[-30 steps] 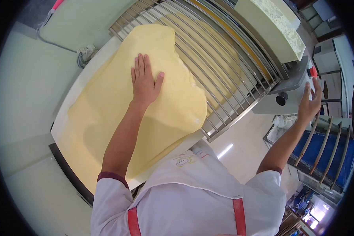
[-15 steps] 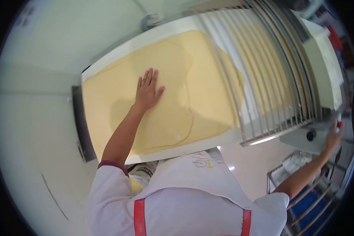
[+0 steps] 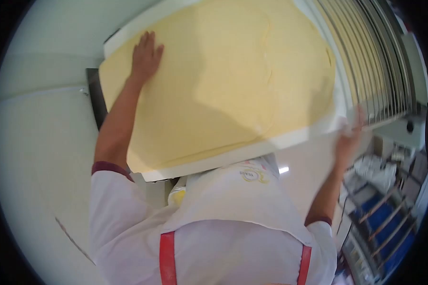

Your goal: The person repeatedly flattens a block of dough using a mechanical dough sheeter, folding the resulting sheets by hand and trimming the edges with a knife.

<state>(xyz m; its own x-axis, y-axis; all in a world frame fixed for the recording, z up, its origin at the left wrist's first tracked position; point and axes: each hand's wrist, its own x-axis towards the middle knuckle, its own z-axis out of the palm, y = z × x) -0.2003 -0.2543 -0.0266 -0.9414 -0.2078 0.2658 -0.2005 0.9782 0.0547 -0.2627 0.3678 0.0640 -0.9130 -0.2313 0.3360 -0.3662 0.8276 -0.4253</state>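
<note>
At the dough sheet's [image 3: 223, 80] far-left edge, left hand [image 3: 145, 57] lies flat, fingers released; right hand [image 3: 349, 135] blurred, grip unreadable.

1. The left hand [image 3: 145, 57] lies flat, fingers together, on the far left corner of a wide yellow dough sheet [image 3: 223, 80].
2. The dough covers a white belt [image 3: 233, 154] between both hands.
3. The right hand [image 3: 349, 137], blurred, is at the belt's near right corner.
4. A metal grille [image 3: 380, 57] stands beyond the right hand.
</note>
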